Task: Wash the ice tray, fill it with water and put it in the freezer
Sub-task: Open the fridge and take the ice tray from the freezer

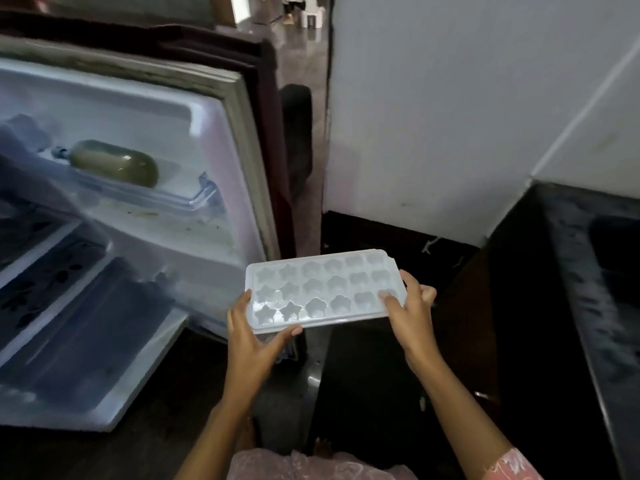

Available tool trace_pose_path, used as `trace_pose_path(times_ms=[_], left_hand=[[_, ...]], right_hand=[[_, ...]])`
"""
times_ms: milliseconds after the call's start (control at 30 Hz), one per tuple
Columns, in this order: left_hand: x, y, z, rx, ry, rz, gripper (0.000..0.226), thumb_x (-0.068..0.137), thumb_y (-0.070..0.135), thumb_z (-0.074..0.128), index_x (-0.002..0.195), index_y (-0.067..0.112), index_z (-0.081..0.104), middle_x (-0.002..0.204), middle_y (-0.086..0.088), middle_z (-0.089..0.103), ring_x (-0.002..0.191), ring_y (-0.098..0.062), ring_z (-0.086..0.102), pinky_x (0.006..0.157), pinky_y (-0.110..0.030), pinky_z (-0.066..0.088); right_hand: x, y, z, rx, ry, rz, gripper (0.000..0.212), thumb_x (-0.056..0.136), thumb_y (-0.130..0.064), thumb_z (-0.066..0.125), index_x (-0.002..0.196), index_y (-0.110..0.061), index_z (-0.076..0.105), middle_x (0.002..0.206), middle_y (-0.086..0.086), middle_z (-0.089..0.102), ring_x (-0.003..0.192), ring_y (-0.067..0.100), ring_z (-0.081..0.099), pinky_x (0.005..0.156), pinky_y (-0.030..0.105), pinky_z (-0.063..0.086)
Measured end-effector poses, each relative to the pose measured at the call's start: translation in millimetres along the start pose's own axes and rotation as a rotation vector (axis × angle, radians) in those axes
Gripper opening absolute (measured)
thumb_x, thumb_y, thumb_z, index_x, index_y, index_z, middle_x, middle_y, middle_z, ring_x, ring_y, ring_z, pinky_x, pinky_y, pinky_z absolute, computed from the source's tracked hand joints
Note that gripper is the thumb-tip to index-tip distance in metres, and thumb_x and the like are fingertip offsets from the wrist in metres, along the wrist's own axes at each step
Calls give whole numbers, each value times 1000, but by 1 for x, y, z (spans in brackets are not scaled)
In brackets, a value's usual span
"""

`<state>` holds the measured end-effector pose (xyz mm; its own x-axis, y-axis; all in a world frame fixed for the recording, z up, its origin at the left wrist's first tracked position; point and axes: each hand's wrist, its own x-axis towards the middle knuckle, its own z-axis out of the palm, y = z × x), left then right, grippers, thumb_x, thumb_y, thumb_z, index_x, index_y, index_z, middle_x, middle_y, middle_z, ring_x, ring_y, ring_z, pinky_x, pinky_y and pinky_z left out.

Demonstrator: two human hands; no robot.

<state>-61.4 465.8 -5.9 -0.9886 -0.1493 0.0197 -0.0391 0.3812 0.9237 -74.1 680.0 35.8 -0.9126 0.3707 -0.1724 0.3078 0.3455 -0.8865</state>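
Note:
A translucent white ice tray (322, 287) with star- and flower-shaped moulds is held level in front of me, just right of the open fridge door. My left hand (251, 336) grips its near left corner, thumb along the front edge. At the tray's right end my right hand (410, 313) holds on, with the thumb resting in a mould. Whether the moulds hold water I cannot tell.
The fridge door (166, 188) stands open at left, its inner shelf holding a green bottle (116, 166) lying on its side. The dark fridge body (273, 133) is behind it. A white wall (450, 116) is ahead and a dark granite counter (571, 271) runs along the right.

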Motion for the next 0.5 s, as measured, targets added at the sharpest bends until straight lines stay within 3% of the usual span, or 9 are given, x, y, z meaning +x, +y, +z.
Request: trace_pose_path(times_ms=[67, 200, 333, 433, 500], left_hand=[[6, 11, 17, -5, -58, 29, 92, 65, 23, 80, 140, 16, 28, 136, 5, 31, 118, -3, 35, 88, -3, 30], [21, 32, 52, -9, -149, 87, 95, 63, 30, 80, 140, 14, 27, 136, 2, 31, 121, -8, 35, 101, -22, 31], [31, 54, 90, -25, -250, 138, 97, 61, 35, 80, 140, 13, 28, 133, 6, 30, 119, -5, 35, 96, -13, 30], [41, 72, 119, -42, -350, 179, 108, 54, 54, 84, 138, 14, 30, 134, 6, 32, 121, -7, 37, 98, -18, 32], [47, 83, 141, -45, -416, 203, 104, 56, 46, 85, 138, 12, 31, 136, 4, 33, 120, -7, 38, 96, -17, 33]], right_hand=[[2, 6, -18, 21, 55, 17, 45, 95, -13, 48, 137, -15, 36, 118, -1, 23, 101, 9, 38, 86, 19, 35], [11, 16, -52, 45, 189, 60, 44, 95, -12, 47, 137, -15, 37, 117, -1, 22, 99, 11, 41, 84, 20, 36], [16, 26, -87, 96, 318, 113, 44, 95, -12, 47, 137, -15, 37, 118, 1, 23, 100, 12, 42, 85, 20, 37], [17, 36, -112, 130, 417, 145, 45, 94, -11, 48, 138, -15, 37, 121, 3, 25, 94, 8, 42, 78, 14, 37], [19, 44, -130, 156, 486, 175, 44, 94, -7, 46, 137, -15, 38, 118, 1, 24, 90, 6, 42, 73, 11, 36]])
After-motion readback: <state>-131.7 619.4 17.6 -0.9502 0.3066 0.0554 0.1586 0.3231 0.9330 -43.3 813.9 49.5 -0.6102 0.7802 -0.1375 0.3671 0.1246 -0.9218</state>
